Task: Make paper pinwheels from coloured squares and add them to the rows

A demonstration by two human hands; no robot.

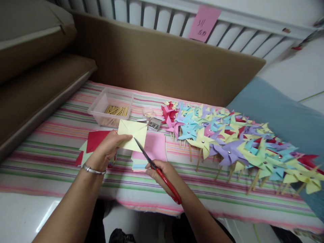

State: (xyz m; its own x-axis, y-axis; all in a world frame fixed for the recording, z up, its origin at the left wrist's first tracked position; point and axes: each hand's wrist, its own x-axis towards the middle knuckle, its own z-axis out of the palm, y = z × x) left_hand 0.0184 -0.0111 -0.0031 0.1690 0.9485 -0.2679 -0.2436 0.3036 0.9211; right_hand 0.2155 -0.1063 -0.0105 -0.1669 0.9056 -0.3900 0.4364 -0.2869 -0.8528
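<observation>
My left hand (111, 143) pinches a square of pale yellow paper (133, 131) at its left side, thumb on top. Crease or cut lines run in from the paper's upper corners. In my right hand (163, 173) is a pair of scissors (165, 184) with red handles, its dark blades pointing up and left. The blade tip meets the yellow paper near its middle. Beneath lies a stack of pink paper (155, 146) with other colours under it. Red paper sheets (96, 140) rest under and behind my left hand.
A clear plastic box (97, 109) holds short wooden sticks (116, 110). Beside it are a small box of metal pins (154, 125) and a small clear cup (147, 112). Many paper pinwheels (229, 152) cover the right side of the striped cloth (63, 162). A brown board (162, 64) stands behind.
</observation>
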